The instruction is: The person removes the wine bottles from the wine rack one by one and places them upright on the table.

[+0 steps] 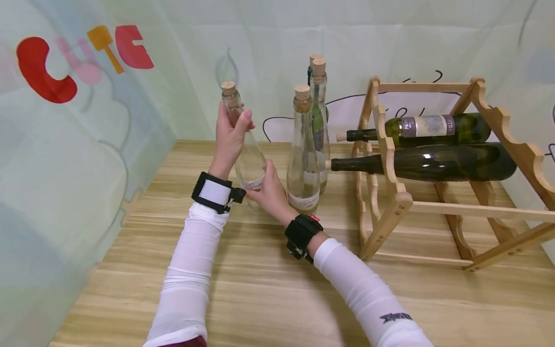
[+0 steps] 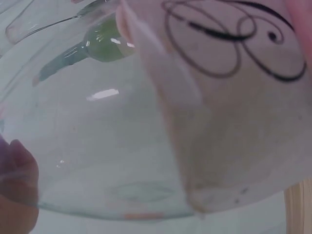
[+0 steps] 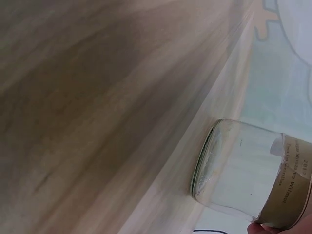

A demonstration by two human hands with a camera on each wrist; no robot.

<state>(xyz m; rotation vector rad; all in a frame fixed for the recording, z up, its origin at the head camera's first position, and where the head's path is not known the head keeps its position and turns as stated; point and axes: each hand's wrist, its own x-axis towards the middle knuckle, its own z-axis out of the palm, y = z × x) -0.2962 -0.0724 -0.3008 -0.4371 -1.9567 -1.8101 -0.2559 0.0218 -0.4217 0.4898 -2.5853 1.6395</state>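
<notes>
A clear glass bottle (image 1: 252, 156) with a cork (image 1: 228, 88) in its mouth leans slightly left in the head view. My left hand (image 1: 231, 137) grips its neck just below the cork, thumb across the front. Lower down, my right hand (image 1: 274, 196) holds the body beside the paper label (image 3: 287, 187). In the right wrist view the bottle's base (image 3: 209, 161) is close to the wooden tabletop (image 3: 97, 122), with a fingertip at the label's edge. Clear glass and a label with black script (image 2: 234, 48) fill the left wrist view.
Right of my hands stand two corked clear bottles, the nearer one (image 1: 303, 159) and one behind it (image 1: 320, 91), with a green bottle (image 1: 318, 118) behind them. A wooden rack (image 1: 403, 200) at the right holds two dark wine bottles (image 1: 451, 161) lying down. Printed cloth hangs behind.
</notes>
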